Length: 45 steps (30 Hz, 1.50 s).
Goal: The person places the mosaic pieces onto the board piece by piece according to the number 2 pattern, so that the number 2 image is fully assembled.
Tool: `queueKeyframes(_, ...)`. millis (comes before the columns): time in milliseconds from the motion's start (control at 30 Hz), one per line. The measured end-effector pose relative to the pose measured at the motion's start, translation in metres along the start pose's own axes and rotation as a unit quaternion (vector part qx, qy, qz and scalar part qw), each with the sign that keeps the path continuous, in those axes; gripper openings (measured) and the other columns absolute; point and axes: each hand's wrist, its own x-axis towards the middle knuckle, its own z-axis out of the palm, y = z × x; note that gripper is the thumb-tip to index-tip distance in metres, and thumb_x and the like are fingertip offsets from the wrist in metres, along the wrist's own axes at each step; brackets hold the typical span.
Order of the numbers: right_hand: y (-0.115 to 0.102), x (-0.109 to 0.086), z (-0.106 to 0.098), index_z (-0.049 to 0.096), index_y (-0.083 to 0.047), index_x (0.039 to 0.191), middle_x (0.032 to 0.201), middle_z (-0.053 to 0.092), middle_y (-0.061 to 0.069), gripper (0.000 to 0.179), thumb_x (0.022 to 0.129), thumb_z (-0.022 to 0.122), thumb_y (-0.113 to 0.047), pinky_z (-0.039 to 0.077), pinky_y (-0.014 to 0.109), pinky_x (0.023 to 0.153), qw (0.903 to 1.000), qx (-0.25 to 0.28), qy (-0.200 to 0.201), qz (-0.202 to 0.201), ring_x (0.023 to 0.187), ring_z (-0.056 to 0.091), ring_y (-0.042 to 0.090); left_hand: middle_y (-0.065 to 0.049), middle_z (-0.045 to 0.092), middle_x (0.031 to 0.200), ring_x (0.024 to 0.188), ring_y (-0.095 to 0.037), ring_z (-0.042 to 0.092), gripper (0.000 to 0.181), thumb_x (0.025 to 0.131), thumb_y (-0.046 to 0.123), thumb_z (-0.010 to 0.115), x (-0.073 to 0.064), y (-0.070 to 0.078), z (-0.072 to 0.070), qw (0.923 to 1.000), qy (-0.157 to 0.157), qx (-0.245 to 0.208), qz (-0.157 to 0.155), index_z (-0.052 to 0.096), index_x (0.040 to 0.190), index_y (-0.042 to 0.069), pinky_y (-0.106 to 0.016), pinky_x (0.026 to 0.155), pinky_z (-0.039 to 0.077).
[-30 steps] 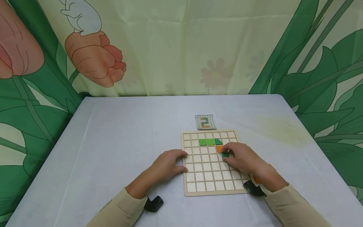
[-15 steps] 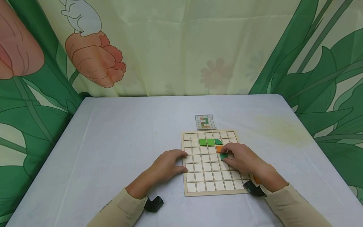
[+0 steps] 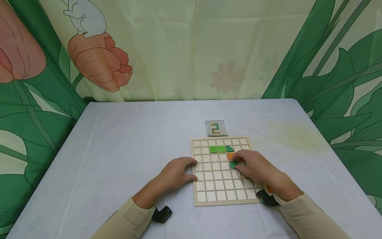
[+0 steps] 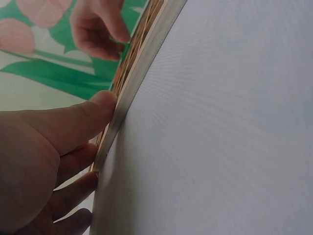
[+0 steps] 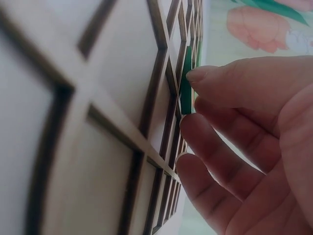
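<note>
My right hand (image 3: 255, 164) pinches a dark green tile (image 3: 233, 164) between thumb and fingers, over a cell of the wooden grid board (image 3: 195, 199). In the right wrist view, the thumb touches the tile's edge (image 5: 187, 90) near the board's face. Just above that tile lies an orange square tile (image 3: 230, 156). Two light green square tiles (image 3: 217, 149) and a dark green tile with one rounded corner (image 3: 229, 149) form a row farther back. The fingertips and thumb of my left hand (image 3: 176, 172) rest against the board's left edge, fingers fairly straight.
Behind the board lies a small printed grid card (image 3: 216, 128) with a coloured figure on it. Something orange (image 3: 270, 188), mostly hidden, shows beneath the right wrist. A white cloth covers the table (image 3: 125, 139); a patterned curtain (image 3: 185, 49) hangs behind it.
The dark green tile in my right hand has slid slightly left, to just below the orange tile. My left hand and the board have stayed put.
</note>
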Motion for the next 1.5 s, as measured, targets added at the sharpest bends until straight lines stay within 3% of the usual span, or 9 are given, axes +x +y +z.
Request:
queueKeyframes(233, -0.001, 0.0, -0.001, 0.068, -0.008, 0.107, 0.106, 0.067, 0.001, 0.017, 0.091, 0.069, -0.005, 0.053, 0.045, 0.086, 0.9999, 0.006, 0.007, -0.007, 0.098, 0.062, 0.023, -0.005, 0.064, 0.129, 0.127, -0.025, 0.055, 0.05, 0.085, 0.022, 0.082, 0.001, 0.0, 0.0, 1.0, -0.002, 0.001, -0.003, 0.063, 0.129, 0.006, -0.043, 0.106, 0.044)
queueKeyframes(1133, -0.002, 0.0, -0.004, 0.069, -0.005, 0.108, 0.104, 0.068, 0.001, 0.017, 0.091, 0.07, -0.006, 0.055, 0.044, 0.086, 0.9994, 0.016, 0.011, 0.03, 0.096, 0.064, 0.021, -0.006, 0.064, 0.129, 0.127, -0.025, 0.055, 0.05, 0.085, 0.022, 0.082, 0.001, 0.0, 0.001, 1.0, -0.002, -0.002, -0.008, 0.064, 0.129, 0.007, -0.042, 0.106, 0.044)
queueKeyframes(1500, 0.005, -0.009, -0.015, 0.069, -0.007, 0.114, 0.111, 0.068, 0.008, 0.022, 0.092, 0.067, -0.01, 0.053, 0.051, 0.089, 0.9982, 0.015, 0.025, 0.053, 0.104, 0.063, 0.032, -0.006, 0.064, 0.129, 0.127, -0.025, 0.055, 0.05, 0.085, 0.021, 0.082, 0.0, -0.001, 0.001, 1.0, 0.0, -0.002, -0.002, 0.064, 0.129, 0.006, -0.042, 0.106, 0.044)
